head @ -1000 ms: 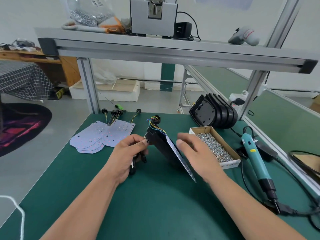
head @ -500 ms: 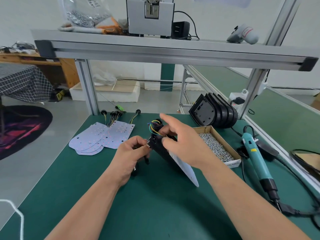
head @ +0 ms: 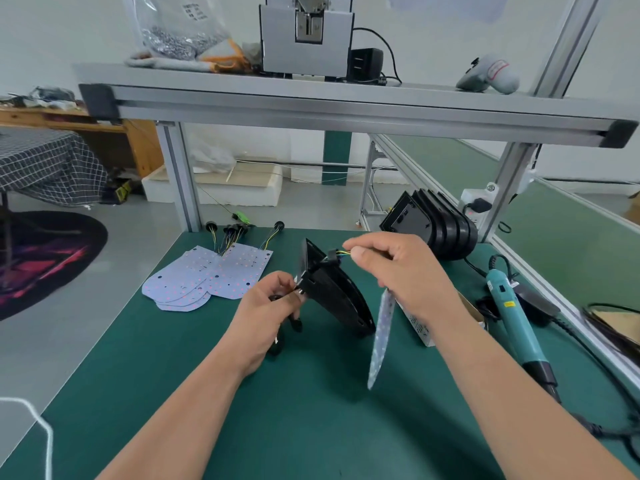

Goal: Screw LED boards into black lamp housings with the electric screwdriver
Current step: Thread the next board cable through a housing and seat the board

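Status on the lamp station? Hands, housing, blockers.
Left hand holds black lamp housing, tilted. Right hand pinches the wires; LED board dangles outside housing. Electric screwdriver lies on mat, untouched; nothing in the way.

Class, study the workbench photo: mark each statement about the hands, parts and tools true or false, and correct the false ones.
1. The right hand pinches the coloured wires. True.
2. The left hand holds the electric screwdriver. False: it lies on the green table, right of both hands; the left hand grips the black housing.
3. Spare LED boards lie on the table, left of the hands. True.
4. The stack of housings stands on the upper shelf. False: it stands on the table, at the back.
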`<state>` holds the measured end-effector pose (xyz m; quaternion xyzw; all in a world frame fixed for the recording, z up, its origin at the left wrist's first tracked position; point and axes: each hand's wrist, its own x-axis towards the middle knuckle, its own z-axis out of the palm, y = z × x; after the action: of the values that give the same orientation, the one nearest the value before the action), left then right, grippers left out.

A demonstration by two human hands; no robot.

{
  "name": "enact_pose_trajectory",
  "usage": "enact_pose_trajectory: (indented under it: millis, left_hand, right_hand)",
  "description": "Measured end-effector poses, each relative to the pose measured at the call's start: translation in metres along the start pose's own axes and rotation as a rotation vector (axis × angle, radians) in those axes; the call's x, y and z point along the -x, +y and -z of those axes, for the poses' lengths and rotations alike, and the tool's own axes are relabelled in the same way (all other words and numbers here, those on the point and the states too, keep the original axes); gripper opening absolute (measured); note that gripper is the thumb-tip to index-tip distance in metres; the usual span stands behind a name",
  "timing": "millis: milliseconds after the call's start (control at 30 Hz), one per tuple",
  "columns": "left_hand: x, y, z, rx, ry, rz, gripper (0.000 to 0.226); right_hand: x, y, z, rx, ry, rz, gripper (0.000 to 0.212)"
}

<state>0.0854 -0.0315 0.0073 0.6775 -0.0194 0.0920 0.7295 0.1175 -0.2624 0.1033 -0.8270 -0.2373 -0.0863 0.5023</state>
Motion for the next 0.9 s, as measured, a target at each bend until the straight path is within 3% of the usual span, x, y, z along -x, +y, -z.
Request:
enact_pose_trajectory:
  millis: [200,333,400,467,600,733,900]
  left_hand:
    - [0.000,0.004,-0.002,0.037,-0.030,0.036,0.032]
    - [-0.001,0.001,0.001,0.142,-0.003,0.045,0.028]
    - [-0.002,0.001,0.002,0.172,-0.008,0.048,0.032]
    - [-0.004,0.000,0.004,0.188,-0.011,0.054,0.031]
    - [-0.006,-0.001,0.010,0.192,0.019,0.077,0.023]
    - [-0.006,0.001,0.013,0.190,0.016,0.104,0.021]
    - [-0.007,-0.001,0.015,0.224,-0.032,0.101,0.027]
  right_hand:
    - [-0.010,0.001,0.009,0.310,-0.073,0.055,0.017]
    - [-0.014,0.000,0.007,0.354,-0.160,0.018,0.014]
    - [-0.015,0.002,0.001,0.465,-0.199,0.044,0.012]
    - [-0.016,0.004,-0.007,0.609,-0.199,0.069,0.022]
    - [-0.013,0.006,-0.031,0.867,-0.182,0.246,0.023]
    - [0.000,0.011,-0.056,0.504,-0.110,0.208,0.050]
    - [-0.004,0.017,-0.064,0.313,-0.071,0.151,0.034]
